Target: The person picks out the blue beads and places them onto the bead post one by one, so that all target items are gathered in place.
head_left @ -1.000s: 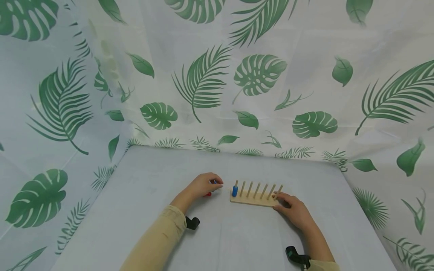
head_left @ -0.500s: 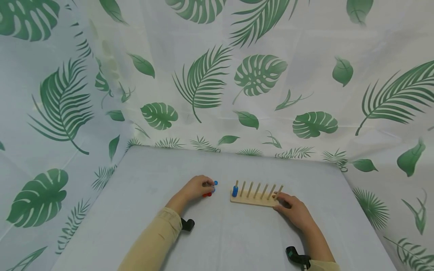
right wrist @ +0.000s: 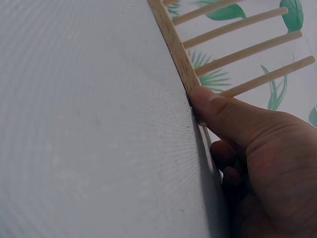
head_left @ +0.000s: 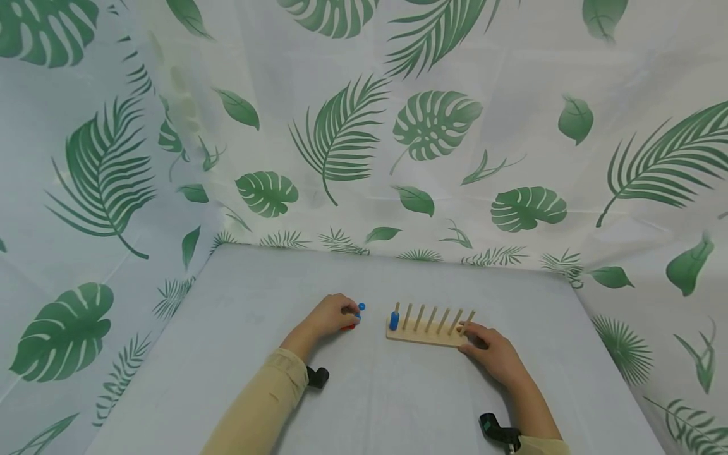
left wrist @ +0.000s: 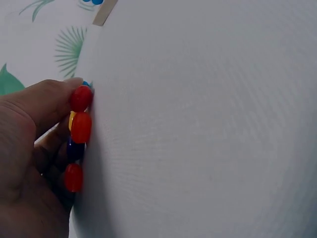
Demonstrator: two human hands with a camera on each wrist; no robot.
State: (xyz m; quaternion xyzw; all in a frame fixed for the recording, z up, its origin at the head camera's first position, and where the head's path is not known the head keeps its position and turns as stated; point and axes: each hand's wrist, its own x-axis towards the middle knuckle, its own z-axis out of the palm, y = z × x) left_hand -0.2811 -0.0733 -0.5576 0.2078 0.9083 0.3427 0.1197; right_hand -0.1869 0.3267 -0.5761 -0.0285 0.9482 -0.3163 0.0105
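Observation:
My left hand (head_left: 331, 315) is at a small group of beads, left of a wooden peg board (head_left: 423, 337). Its thumb and fingertips close around a blue bead (head_left: 357, 318), which shows only as a sliver by the thumb tip in the left wrist view. Several red beads (left wrist: 81, 128), a yellow bead (left wrist: 72, 120) and a dark blue bead (left wrist: 75, 150) lie in front of the fingers. Blue beads (head_left: 394, 321) are stacked on the board's leftmost peg; the other pegs are bare. My right hand (head_left: 493, 355) grips the board's right end, thumb on the front edge.
Another blue bead (head_left: 361, 306) lies just behind the left fingers. A pale cloth covers the table (head_left: 364, 392). Leaf-printed sheeting (head_left: 438, 158) rises along the back and sides.
My left hand has drawn back left, away from the board, to the beads, and its fingers have come together at a blue one. The right hand and board have stayed put.

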